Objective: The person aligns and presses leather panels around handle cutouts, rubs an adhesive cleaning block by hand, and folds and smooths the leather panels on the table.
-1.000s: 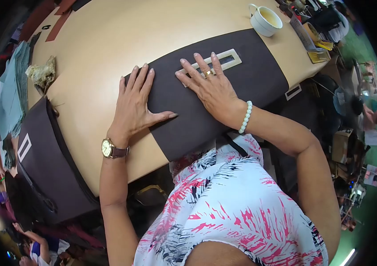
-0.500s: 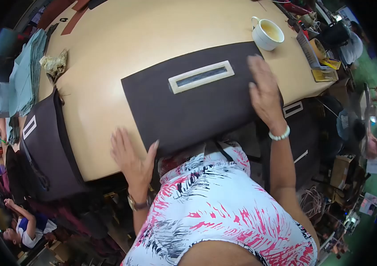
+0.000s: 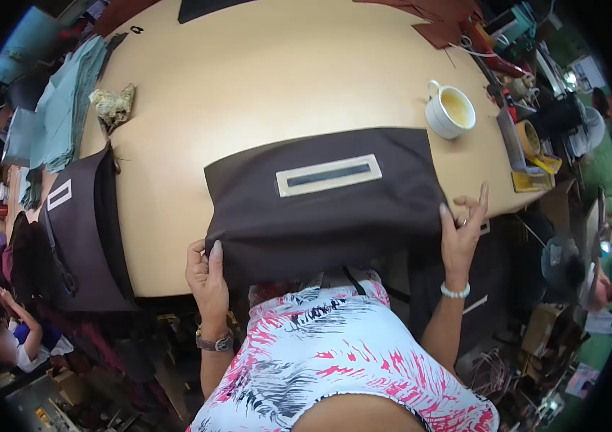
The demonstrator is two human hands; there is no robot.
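Note:
A dark brown sheet of material [image 3: 327,223] with a cream rectangular frame [image 3: 329,175] around a dark slot lies across the table's near edge, its front part rumpled and sagging toward my body. At its left edge, my left hand [image 3: 207,277] is closed, pinching the material between thumb and fingers. My right hand [image 3: 464,241] grips the right edge near the corner, thumb against the material and index finger pointing outward. The fingertips under the sheet are partly hidden.
A white cup [image 3: 450,111] with yellowish liquid stands close to the sheet's far right corner. At right is a basket [image 3: 515,144] with tape. Another dark panel [image 3: 79,237] hangs over the left edge, near teal cloths [image 3: 68,108]. A person's arm [image 3: 23,309] shows at lower left.
Both hands lay spread before, the left beside the sheet and the right on it. Now they hold its side edges, and the sheet has come nearer my body and creased.

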